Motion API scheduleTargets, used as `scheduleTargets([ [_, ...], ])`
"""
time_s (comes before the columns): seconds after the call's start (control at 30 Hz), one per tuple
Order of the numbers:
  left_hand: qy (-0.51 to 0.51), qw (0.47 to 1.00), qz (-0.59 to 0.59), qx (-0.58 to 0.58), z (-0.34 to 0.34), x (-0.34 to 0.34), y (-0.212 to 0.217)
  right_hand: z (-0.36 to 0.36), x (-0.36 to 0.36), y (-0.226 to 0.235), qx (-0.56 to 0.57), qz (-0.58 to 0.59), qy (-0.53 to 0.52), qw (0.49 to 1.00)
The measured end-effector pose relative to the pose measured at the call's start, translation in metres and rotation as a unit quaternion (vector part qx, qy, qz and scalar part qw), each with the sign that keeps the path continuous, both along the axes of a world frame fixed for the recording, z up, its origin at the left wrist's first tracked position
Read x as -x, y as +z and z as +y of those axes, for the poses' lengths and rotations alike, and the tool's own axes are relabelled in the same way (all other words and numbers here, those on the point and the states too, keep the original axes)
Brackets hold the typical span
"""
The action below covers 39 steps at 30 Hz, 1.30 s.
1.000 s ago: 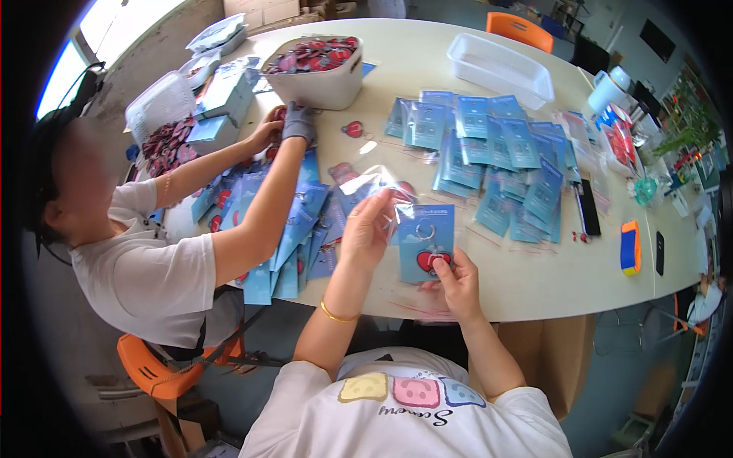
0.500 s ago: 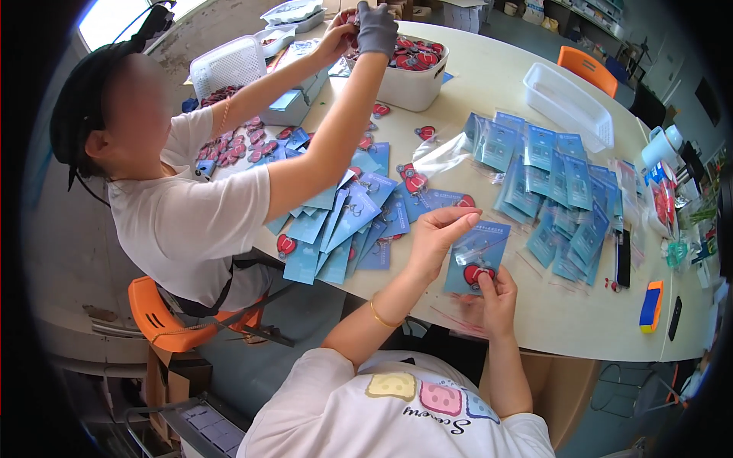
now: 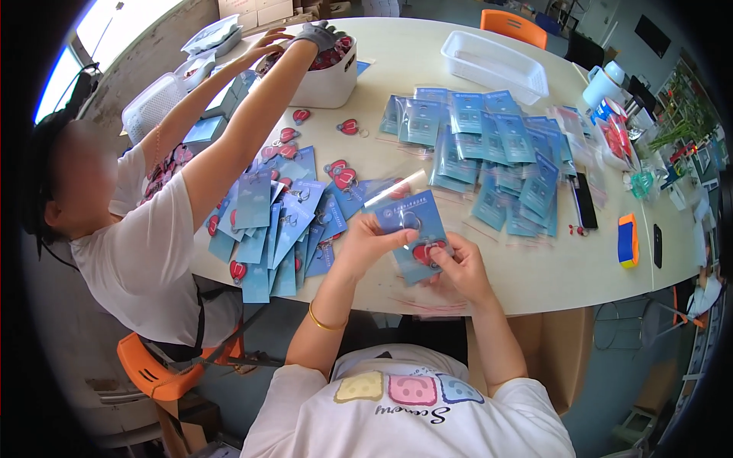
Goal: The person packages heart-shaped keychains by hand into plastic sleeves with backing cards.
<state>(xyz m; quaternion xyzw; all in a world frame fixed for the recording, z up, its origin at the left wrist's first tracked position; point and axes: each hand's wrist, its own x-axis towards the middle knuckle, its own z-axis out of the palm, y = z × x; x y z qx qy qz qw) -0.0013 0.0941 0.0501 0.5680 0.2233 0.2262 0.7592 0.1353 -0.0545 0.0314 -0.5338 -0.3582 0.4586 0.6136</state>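
Between my hands, above the near table edge, is a blue printed card [image 3: 417,208] with a metal key ring and a red keychain charm [image 3: 424,253] lying on its front. My left hand [image 3: 365,250] pinches the card's left side, thumb across the front. My right hand [image 3: 466,272] grips its lower right, thumb pressed on the charm. A clear plastic bag [image 3: 391,191] shows at the card's upper left; I cannot tell whether it is around or behind the card. Left of my hands lies a loose pile of blue cards [image 3: 284,221] with red keychains.
Bagged blue cards [image 3: 489,141] are heaped at right, below a clear plastic tray [image 3: 496,65]. A phone [image 3: 584,200] and a blue-yellow block [image 3: 628,240] lie further right. At left, a co-worker's gloved hand [image 3: 313,34] is at a white bin [image 3: 324,88] of red charms.
My left hand has come from beside the card onto its left side, and the card is now tilted. The co-worker's hands have lowered toward the bin. The whole view has shifted.
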Motion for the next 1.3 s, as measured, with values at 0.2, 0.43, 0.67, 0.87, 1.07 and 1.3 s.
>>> scheduleTargets([
  [0.2,0.020,0.997,-0.047,0.059,0.000,-0.006,0.000,0.006,0.004,0.000,0.014,0.034,-0.004,0.999],
  [0.43,0.104,0.978,-0.085,0.160,-0.003,-0.011,0.000,0.000,0.010,-0.011,-0.056,0.164,-0.005,0.985],
  [0.67,0.054,0.993,-0.048,0.095,-0.031,-0.021,-0.014,0.008,0.009,-0.037,-0.116,0.060,-0.109,0.985],
  [0.87,-0.025,0.997,0.047,0.055,-0.020,-0.020,-0.026,-0.004,-0.020,-0.013,-0.033,0.313,-0.078,0.946],
  [1.07,0.031,0.953,0.091,-0.286,-0.017,-0.014,-0.044,0.015,-0.084,-0.025,-0.070,-0.236,-0.288,0.926],
  [1.3,0.045,0.761,0.274,-0.587,-0.006,0.005,-0.068,0.058,-0.141,0.031,0.071,-0.647,-0.387,0.653],
])
